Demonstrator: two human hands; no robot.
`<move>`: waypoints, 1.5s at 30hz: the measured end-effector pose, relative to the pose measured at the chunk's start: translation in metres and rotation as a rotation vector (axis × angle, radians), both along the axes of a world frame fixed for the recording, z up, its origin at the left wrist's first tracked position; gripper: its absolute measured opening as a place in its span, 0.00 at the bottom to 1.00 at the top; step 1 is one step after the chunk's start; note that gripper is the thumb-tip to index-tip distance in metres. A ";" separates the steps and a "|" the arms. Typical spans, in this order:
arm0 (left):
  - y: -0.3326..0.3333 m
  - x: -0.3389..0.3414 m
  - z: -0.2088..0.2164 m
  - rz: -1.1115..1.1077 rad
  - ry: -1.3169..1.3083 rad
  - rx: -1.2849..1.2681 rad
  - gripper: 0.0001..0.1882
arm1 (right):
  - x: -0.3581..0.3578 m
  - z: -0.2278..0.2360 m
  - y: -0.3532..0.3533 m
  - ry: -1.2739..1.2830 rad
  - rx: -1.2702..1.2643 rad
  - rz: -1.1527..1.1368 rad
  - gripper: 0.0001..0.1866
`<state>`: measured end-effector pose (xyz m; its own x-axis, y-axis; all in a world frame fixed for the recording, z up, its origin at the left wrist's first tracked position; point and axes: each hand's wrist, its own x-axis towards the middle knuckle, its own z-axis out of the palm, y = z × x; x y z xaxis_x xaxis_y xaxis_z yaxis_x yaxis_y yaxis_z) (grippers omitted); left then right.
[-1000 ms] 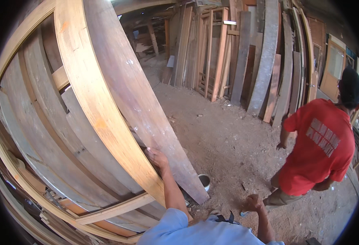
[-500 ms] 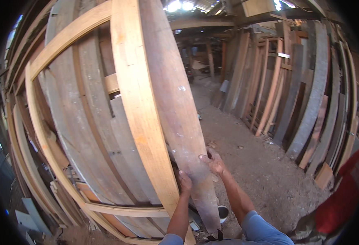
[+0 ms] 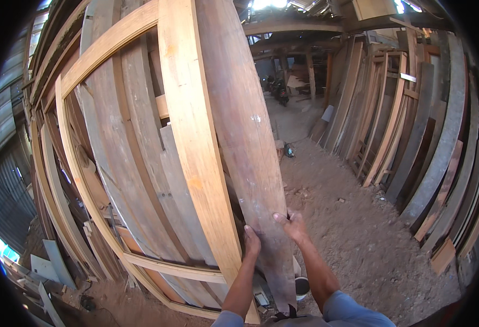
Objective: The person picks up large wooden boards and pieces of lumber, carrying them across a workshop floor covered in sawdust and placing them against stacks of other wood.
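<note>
A wide, worn brown wooden plank (image 3: 245, 131) stands tall and slightly tilted in front of me, its upper end running out of view. Its left edge is gripped by my left hand (image 3: 252, 242), thumb up and most fingers hidden behind the wood. On the right edge, a little higher, my right hand (image 3: 293, 228) is closed with its thumb on the face and fingers wrapped out of sight. Just left of the plank stands a pale wooden frame (image 3: 193, 163), close beside my left hand and forearm.
Several grey boards (image 3: 130, 147) lean behind the frame. Along the right side stands a row of upright planks (image 3: 433, 147) and frames. A dirt floor (image 3: 354, 245) runs between them. A small bucket (image 3: 301, 287) sits near the plank's foot. A small tool (image 3: 288, 150) lies farther off.
My view has shifted, so the plank and frame appear a little farther right. Both hands keep their hold on the plank. The red cloth at lower right is out of view.
</note>
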<state>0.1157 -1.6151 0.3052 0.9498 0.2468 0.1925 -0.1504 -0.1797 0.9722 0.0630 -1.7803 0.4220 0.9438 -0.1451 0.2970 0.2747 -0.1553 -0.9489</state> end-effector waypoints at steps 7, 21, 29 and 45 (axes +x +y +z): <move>-0.019 -0.019 0.047 0.197 0.044 -0.055 0.41 | 0.004 0.010 -0.006 -0.102 0.013 0.059 0.20; -0.021 -0.033 0.030 0.177 -0.201 0.027 0.34 | 0.033 -0.008 -0.044 -0.208 -0.170 0.325 0.19; -0.030 -0.025 0.036 0.193 -0.206 0.043 0.35 | 0.036 0.001 -0.057 -0.156 -0.152 0.363 0.20; -0.064 -0.032 0.023 0.139 -0.065 -0.001 0.29 | 0.050 -0.010 -0.113 -0.139 -0.109 0.556 0.21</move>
<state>0.0834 -1.6791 0.3286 0.8922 0.3747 0.2521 -0.1866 -0.2026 0.9613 0.1129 -1.8929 0.4121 0.8206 0.3994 0.4087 0.4637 -0.0472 -0.8848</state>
